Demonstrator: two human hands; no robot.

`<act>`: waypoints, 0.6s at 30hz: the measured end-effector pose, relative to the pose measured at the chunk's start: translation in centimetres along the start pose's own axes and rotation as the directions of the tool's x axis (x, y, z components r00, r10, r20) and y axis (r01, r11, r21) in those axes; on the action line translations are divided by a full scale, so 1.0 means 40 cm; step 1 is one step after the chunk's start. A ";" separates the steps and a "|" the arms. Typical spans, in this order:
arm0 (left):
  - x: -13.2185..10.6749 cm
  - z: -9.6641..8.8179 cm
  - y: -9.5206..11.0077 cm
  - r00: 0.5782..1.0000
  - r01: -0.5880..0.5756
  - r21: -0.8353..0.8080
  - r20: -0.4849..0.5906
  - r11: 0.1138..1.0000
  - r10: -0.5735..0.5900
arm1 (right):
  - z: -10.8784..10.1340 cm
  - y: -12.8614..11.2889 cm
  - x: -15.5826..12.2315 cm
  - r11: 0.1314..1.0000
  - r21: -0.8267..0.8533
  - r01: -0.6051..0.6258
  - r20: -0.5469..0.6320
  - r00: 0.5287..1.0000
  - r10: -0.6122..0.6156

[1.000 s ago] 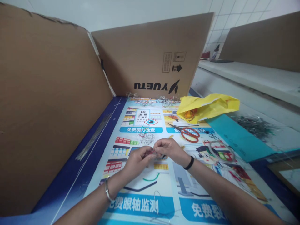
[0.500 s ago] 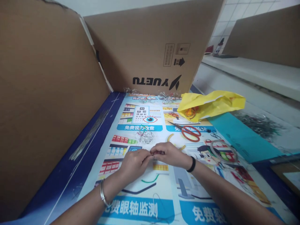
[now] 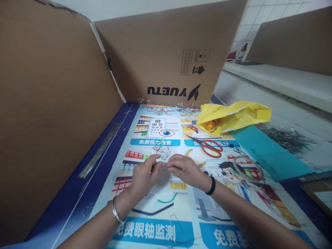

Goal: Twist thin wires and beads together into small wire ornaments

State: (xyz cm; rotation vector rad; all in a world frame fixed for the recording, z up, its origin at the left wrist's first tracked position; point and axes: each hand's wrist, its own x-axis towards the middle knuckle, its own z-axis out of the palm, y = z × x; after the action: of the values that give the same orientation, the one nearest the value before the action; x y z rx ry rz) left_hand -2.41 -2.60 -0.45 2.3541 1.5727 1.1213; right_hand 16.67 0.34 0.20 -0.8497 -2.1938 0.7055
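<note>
A thin pink-red strand (image 3: 164, 167), like a wire or cord, spans the small gap between my hands above the printed sheet. My left hand (image 3: 145, 174) pinches its left end, though the exact contact is partly hidden by the fingers. The fingers of my right hand (image 3: 185, 170) are closed on the other end. Just beyond my hands lies a tangle of thin silvery wire (image 3: 162, 151) with some red and green in it. A green strand (image 3: 167, 200) curves on the sheet below them. Yellow curved pieces (image 3: 201, 163) rest beside my right hand.
Orange-handled scissors (image 3: 211, 148) lie beyond my right hand, near a yellow bag (image 3: 241, 116) and a wire coil (image 3: 249, 168). Straight wires (image 3: 101, 150) lie at the left. Cardboard panels (image 3: 160, 52) stand at the back and left. A wire heap (image 3: 287, 138) sits far right.
My hands have drawn slightly apart, the left one moving left, and the pink-red strand now shows between them. The left thumb has lifted. Surrounding things have stayed in place.
</note>
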 end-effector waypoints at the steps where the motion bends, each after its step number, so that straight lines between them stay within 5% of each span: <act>1: 0.004 0.003 -0.009 1.000 -0.012 0.043 -0.018 0.999 0.013 | 0.003 -0.001 0.001 1.000 -0.021 0.001 -0.024 1.000 -0.002; 6: 0.030 0.015 -0.034 0.994 -0.094 0.298 -0.024 0.950 0.106 | 0.019 -0.016 0.003 0.975 -0.217 -0.035 0.039 0.998 0.045; 12: 0.041 0.014 -0.022 0.996 -0.088 0.359 0.018 0.929 0.087 | 0.030 -0.047 0.016 0.904 -0.425 -0.054 0.127 0.985 0.119; 18: 0.041 0.014 -0.025 0.998 -0.060 0.282 0.009 0.958 0.059 | 0.042 -0.042 0.024 0.974 -0.215 -0.072 0.110 0.989 0.097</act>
State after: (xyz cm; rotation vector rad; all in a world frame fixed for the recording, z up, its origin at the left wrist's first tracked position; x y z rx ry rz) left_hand -2.50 -0.62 -0.44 2.5928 1.7789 0.9614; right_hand 14.27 -0.44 0.64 -1.0370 -2.3832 0.5839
